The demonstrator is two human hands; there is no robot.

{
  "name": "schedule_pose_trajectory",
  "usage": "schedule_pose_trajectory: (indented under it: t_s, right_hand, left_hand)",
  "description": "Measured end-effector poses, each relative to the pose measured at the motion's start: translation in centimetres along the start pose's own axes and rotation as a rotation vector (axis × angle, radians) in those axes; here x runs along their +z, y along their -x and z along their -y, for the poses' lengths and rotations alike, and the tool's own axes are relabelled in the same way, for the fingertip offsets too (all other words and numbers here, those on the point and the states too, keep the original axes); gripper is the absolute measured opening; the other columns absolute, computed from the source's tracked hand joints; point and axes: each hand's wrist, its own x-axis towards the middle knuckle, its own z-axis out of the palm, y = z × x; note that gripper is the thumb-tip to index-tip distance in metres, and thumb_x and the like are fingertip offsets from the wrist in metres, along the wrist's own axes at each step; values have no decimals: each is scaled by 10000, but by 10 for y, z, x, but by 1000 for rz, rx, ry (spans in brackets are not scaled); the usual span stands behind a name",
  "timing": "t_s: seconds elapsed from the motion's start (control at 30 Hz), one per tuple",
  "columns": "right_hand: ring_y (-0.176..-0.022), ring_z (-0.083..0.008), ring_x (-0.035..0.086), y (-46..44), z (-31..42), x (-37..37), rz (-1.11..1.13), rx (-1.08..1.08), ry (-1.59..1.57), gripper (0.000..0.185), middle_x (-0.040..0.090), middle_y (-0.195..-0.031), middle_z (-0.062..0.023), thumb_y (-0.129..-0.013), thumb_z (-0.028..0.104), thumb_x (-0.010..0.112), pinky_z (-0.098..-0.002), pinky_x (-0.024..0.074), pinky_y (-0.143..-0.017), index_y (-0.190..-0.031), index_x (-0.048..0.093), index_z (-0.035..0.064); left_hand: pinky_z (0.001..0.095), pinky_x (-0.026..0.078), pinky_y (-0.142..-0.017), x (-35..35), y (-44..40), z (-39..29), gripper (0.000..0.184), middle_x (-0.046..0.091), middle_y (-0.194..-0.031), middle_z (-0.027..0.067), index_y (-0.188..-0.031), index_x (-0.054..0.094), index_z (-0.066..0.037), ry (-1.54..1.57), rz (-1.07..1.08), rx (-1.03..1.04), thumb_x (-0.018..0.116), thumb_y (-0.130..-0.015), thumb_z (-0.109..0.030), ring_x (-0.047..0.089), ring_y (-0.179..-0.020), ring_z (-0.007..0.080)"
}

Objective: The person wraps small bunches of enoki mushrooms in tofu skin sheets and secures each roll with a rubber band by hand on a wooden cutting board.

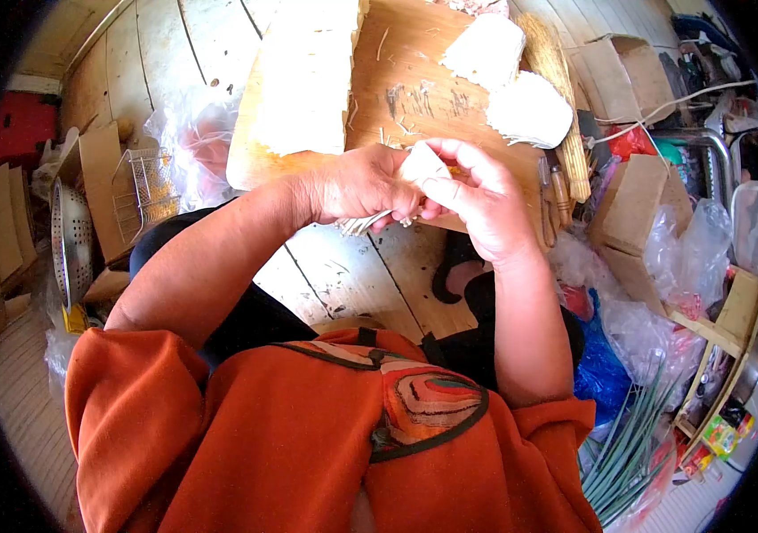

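Observation:
Both my hands meet over the near edge of a wooden board [406, 93]. My left hand [361, 184] is wrapped round a bundle of thin pale strips [363, 224], whose ends hang below the fingers. My right hand [472, 191] pinches a small flat pale piece [423, 165] at the top of the bundle. On the board's left side lies a long pale slab [303, 80]. Two rounded white pieces, one upper [486, 51] and one lower [530, 110], lie at the board's right. Thin scraps are scattered between them.
Knives [562, 191] lie at the board's right edge beside a corn-coloured ridged strip [558, 98]. Cardboard boxes [632, 209], plastic bags and green onions [632, 453] fill the right side. A wire basket [148, 186], clear bag [197, 142] and metal colander [72, 244] stand left.

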Motion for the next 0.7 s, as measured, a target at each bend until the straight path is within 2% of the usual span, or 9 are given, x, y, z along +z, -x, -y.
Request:
schedule_pose_trajectory:
  t_s: [0.2, 0.37, 0.47, 0.57, 0.63, 0.67, 0.7]
  right_hand:
    - [-621, -71, 568, 0, -8, 3, -95, -98, 78, 265, 631, -811, -54, -868, 79, 625, -202, 471, -541, -1093, 568, -50]
    - [-609, -48, 545, 0, -7, 9, -137, -122, 197, 165, 619, -751, -11, -870, 72, 607, -196, 447, -526, -1016, 606, -6]
    - [-594, -46, 528, -1, -9, 11, -165, -102, 117, 158, 614, -741, 3, -867, 76, 612, -199, 434, -515, -1007, 615, 2]
    - [-579, -50, 514, 0, -3, 6, -111, -50, 70, 180, 616, -764, 0, -869, 107, 636, -202, 426, -506, -1016, 614, 5]
    - [-572, -53, 508, 1, -2, 4, -107, -26, 28, 194, 613, -771, 0, -867, 124, 651, -202, 424, -502, -1019, 615, 9]
    - [-566, -55, 503, 2, -2, 3, -105, -1, -15, 210, 609, -778, -1, -865, 141, 667, -202, 421, -498, -1022, 615, 12]
    - [-566, -55, 503, 1, -3, 6, -105, 0, -15, 210, 609, -778, -1, -865, 141, 667, -202, 421, -498, -1022, 615, 12]
  left_hand:
    - [220, 445, -496, 5, -4, 2, 169, 580, -737, 10, -892, 613, -25, 93, -13, 12, 643, -744, -101, 522, -558, 86]
    - [229, 441, -500, 8, -5, 5, 132, 544, -673, 14, -825, 598, -11, 118, 16, 1, 643, -748, -109, 512, -532, 97]
    - [231, 430, -501, 7, -7, 7, 120, 527, -665, 6, -804, 587, -15, 102, 27, 46, 633, -759, -116, 502, -526, 97]
    - [221, 410, -494, 5, -7, 4, 143, 525, -664, 8, -855, 600, -20, 43, 27, 67, 628, -767, -128, 490, -532, 88]
    - [264, 469, -574, 3, -7, 3, 217, 587, -736, 43, -940, 603, -21, -177, -129, 57, 628, -793, -179, 553, -620, 128]
    - [264, 469, -574, 3, -9, 5, 217, 587, -736, 43, -940, 603, -21, -176, -129, 57, 628, -793, -179, 553, -620, 128]
    - [297, 490, -649, 2, -10, 7, 254, 625, -797, 87, -962, 605, -23, -362, -200, 155, 632, -799, -216, 596, -686, 176]
